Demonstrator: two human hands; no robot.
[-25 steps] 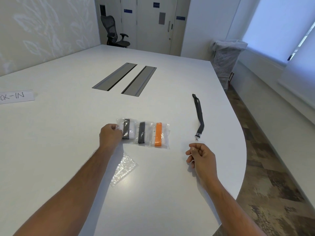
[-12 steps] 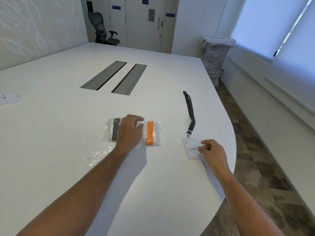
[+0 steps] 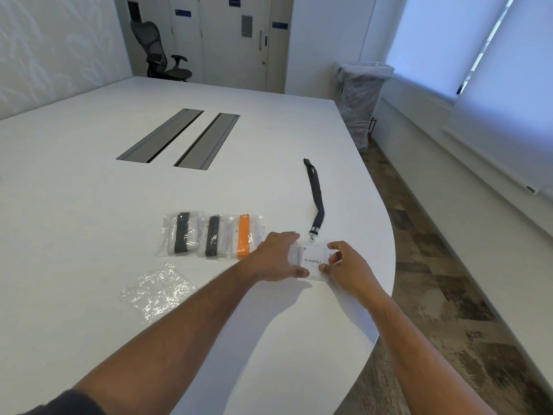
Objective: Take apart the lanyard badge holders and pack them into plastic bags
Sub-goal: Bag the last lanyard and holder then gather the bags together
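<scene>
White bench (image 3: 89,205) fills most of the view, curved along its right edge, in a meeting room with patterned flooring to the right. Nearest on the left lies 1 empty clear plastic bag (image 3: 157,292), crumpled and flat. Just past it, both bare hands meet on a badge holder (image 3: 312,260) near the right edge of the bench; its card reads "V.Kohli". The left hand (image 3: 276,257) rests on the holder's left side with fingers spread and thumb at the near corner, its grip loose and apart. The right hand (image 3: 348,266) has its grip pinched together on the holder's right edge, thumb and fingers touching the plastic. To the left of the hands sit 3 packed bags in a row, touching each other: 2 hold dark straps (image 3: 182,233) (image 3: 213,236), and the third holds an orange strap (image 3: 244,236). A dark lanyard (image 3: 315,194) runs from the holder's metal clip (image 3: 313,235) away toward the far side. Farther off, 2 grey slots (image 3: 179,137) are set in the bench. Beyond stand an office chair (image 3: 158,52), doors, and a lined bin (image 3: 362,94).
</scene>
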